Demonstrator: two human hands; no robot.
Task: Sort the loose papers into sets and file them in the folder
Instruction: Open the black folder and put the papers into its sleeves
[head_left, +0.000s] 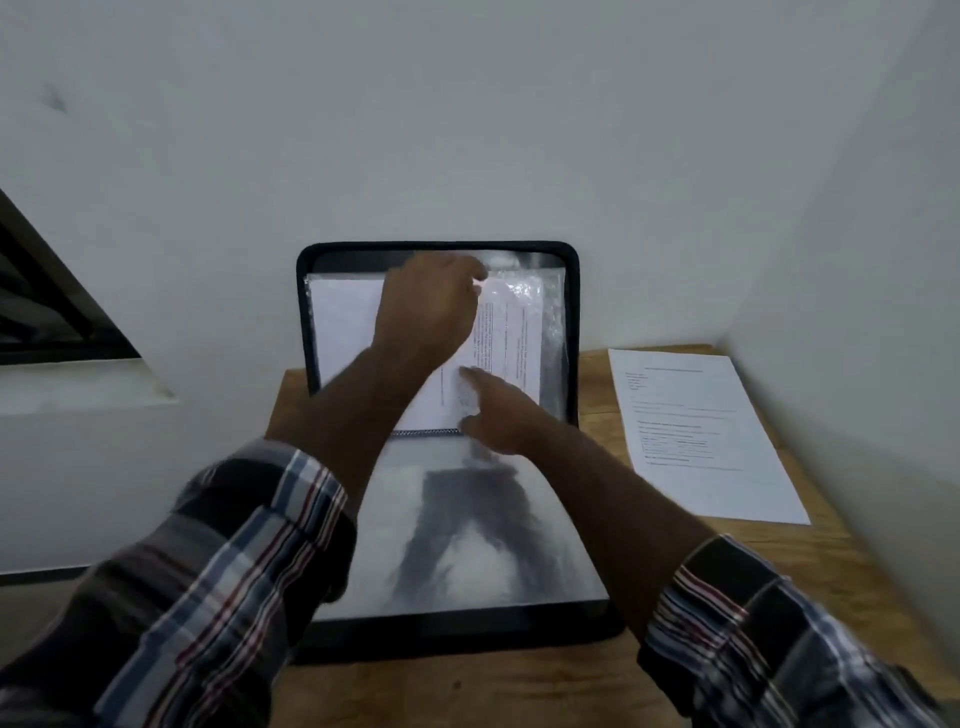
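Observation:
A black zip folder lies open on the wooden table, its back half leaning upright against the wall. Clear plastic sleeves fill it; the lower sleeve lies flat and shiny. A printed paper sits tilted in the upright sleeve. My left hand reaches to the top of that sleeve and pinches its upper edge near the paper's corner. My right hand touches the paper's lower part, index finger stretched out, close to the spiral spine. Another printed sheet lies loose to the right of the folder.
The wooden table fills a corner, with white walls behind and on the right. A dark window frame and a white ledge are at the left. Checked shirt sleeves cover both forearms.

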